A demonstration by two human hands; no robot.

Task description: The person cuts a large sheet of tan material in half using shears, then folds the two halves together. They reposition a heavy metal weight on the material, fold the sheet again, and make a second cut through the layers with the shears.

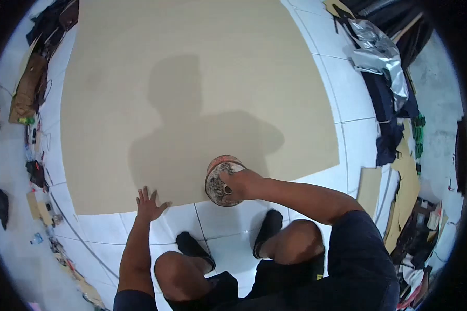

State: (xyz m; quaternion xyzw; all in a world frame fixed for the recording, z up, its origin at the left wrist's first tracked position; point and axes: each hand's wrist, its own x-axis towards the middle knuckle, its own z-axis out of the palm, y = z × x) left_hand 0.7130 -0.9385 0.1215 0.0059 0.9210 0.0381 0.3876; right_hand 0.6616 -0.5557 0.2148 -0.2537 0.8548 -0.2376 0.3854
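A large beige sheet [275, 62] that looks like cardboard or thick paper lies flat on the floor in front of me. On its near edge rests my left hand [149, 207], fingers spread and holding nothing. A round, stained can [220, 165] with a reddish side and a blotchy dark top stands at the near edge, to the right of my left hand. My right hand [241, 185] is closed on the can's top from the right. What exactly its fingers grip there is partly hidden by the hand.
White floor tiles [176, 223] show around the sheet. My feet in black footwear [192, 248] are close to its near edge. Along the right lie silver foil [373, 52], dark cloth and cardboard pieces [406, 186]. A brown bundle [30, 85] and small clutter line the left.
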